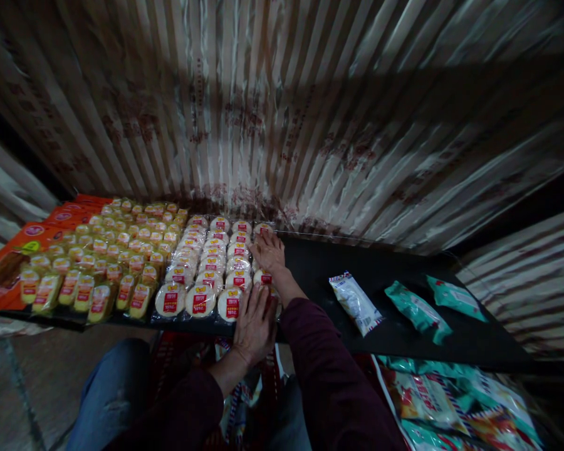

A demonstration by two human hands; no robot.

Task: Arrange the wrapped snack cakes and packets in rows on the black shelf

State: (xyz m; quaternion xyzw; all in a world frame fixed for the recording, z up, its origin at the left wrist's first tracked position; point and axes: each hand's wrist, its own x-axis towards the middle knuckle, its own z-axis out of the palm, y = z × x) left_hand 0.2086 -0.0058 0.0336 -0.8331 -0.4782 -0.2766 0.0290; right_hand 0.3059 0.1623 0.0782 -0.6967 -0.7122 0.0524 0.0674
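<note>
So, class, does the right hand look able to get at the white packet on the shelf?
Probably yes. The right hand lies flat on the cakes, and the white packet lies alone on the bare shelf beside that forearm, with nothing on it or between them.

Black shelf (319, 269), rows of round cakes (207, 263), yellow packets (108, 257), white packet (356, 302), two teal packets (418, 311)

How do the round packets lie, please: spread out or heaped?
Spread out: the round packets overlap in rows on the black shelf.
</note>
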